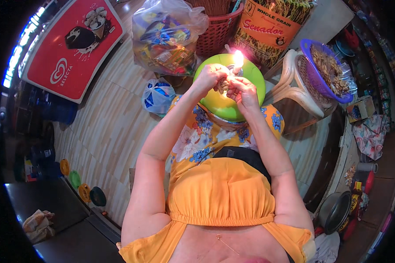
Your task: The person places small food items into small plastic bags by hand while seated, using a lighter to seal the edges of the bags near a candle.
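Both hands meet over a bright green round plastic top [251,98] in front of my lap. My left hand [214,75] pinches one side of a small clear packet with brownish contents [223,85]. On the packet's other side, the fingers of my right hand [244,91] are closed in a pinch too. Just beyond my fingertips a lit candle [237,69] stands on the green top, its flame bright. The packet's upper edge is partly hidden by my fingers, and what exactly it contains is too small to tell.
To the right, a purple basin [316,65] full of small brown-filled packets rests on a rattan stool [289,85]. A clear bag of colourful packets [166,35], a red basket [219,33] and a rice sack [267,30] stand behind. A white-blue plastic bag [158,96] lies left.
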